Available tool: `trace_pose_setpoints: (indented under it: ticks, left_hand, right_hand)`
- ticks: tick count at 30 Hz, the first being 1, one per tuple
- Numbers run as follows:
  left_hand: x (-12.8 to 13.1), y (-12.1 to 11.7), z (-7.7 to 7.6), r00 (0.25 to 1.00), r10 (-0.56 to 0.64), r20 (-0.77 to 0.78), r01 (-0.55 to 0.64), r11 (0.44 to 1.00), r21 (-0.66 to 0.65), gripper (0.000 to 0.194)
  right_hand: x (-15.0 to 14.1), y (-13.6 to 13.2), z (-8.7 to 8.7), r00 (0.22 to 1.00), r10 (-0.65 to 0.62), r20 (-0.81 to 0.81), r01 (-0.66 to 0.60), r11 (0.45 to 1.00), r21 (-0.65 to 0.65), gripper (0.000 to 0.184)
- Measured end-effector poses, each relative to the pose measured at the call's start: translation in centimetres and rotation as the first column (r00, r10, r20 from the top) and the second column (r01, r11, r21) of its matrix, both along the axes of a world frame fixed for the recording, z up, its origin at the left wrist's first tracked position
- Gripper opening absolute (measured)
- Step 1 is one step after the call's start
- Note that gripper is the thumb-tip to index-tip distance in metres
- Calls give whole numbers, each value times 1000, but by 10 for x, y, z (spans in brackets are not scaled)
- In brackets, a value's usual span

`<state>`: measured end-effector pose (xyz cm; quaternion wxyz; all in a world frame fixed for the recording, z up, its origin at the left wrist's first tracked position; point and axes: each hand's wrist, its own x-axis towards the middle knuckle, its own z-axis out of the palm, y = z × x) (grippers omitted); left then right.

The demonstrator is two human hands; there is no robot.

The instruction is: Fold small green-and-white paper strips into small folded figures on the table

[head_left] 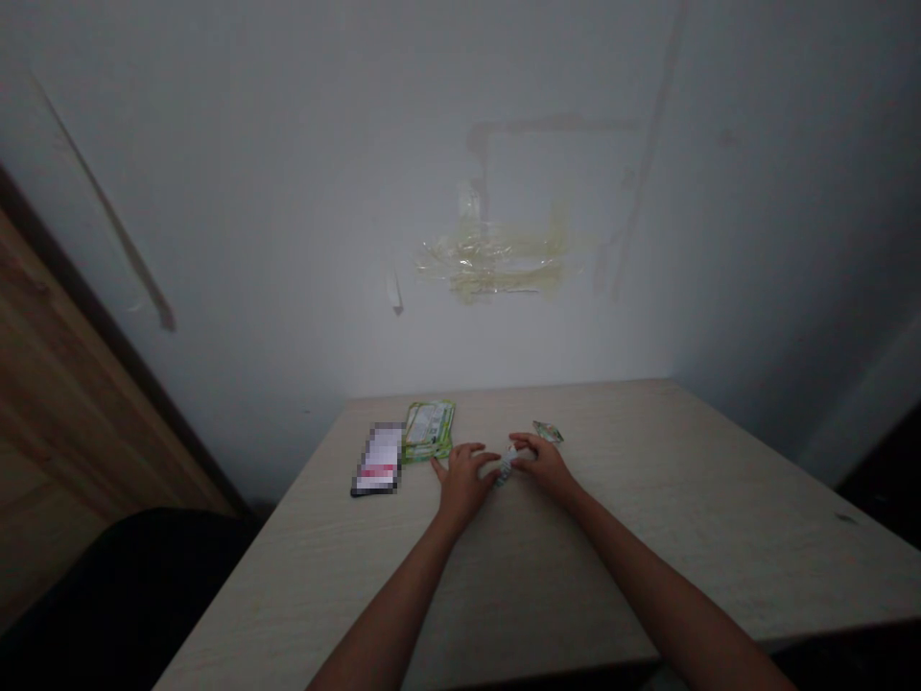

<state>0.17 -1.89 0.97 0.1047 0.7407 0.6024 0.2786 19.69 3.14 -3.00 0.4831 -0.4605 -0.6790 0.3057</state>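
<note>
A small whitish, printed piece of wrapper (505, 464) is between my two hands, low over the table. My left hand (464, 482) has its thumb and index fingertip closed at the piece's left edge, with the other fingers spread towards the green packets. From the other side, my right hand (545, 464) pinches the piece with thumb and fingers, partly covering it. What is printed on it is too small to read. Just beyond my right hand lies a small green scrap of wrapper (548, 431). Green and white packets (430, 427) lie in a pile beyond my left hand.
A phone-like flat object (379, 461), its face blurred out, lies left of the green packets. The pale wooden table (691, 499) meets a wall with peeling tape (496, 264). At the lower left stands a dark rounded shape (136, 585), perhaps a chair back.
</note>
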Motion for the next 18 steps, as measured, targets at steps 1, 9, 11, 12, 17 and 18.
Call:
trace_pose_setpoints:
  ticks: [1, 9, 11, 12, 17, 18]
  left_hand:
    - [0, 0, 0, 1000, 5, 6, -5, 1000, 8, 26]
    - [-2, 0, 1, 1000, 28, 12, -29, 998, 63, 20]
    - [-2, 0, 2, 1000, 18, 9, -19, 998, 64, 18]
    - [-2, 0, 2, 1000, 12, 9, -13, 998, 61, 18]
    - [-3, 1, 2, 1000, 3, 4, -3, 999, 44, 22]
    - [-3, 2, 1, 1000, 5, -1, -5, 999, 44, 23]
  right_hand:
    - [0, 0, 1, 1000, -3, 28, 3, 1000, 6, 46]
    - [1, 0, 3, 992, 6, 123, -10, 999, 31, 38]
    - [1, 0, 3, 993, -5, 122, 2, 1000, 31, 37]
    - [1, 0, 3, 993, -6, 119, 2, 999, 32, 37]
    - [0, 0, 3, 996, 4, 92, -7, 999, 31, 32]
    - [0, 1, 3, 996, 5, 86, -8, 1000, 27, 32]
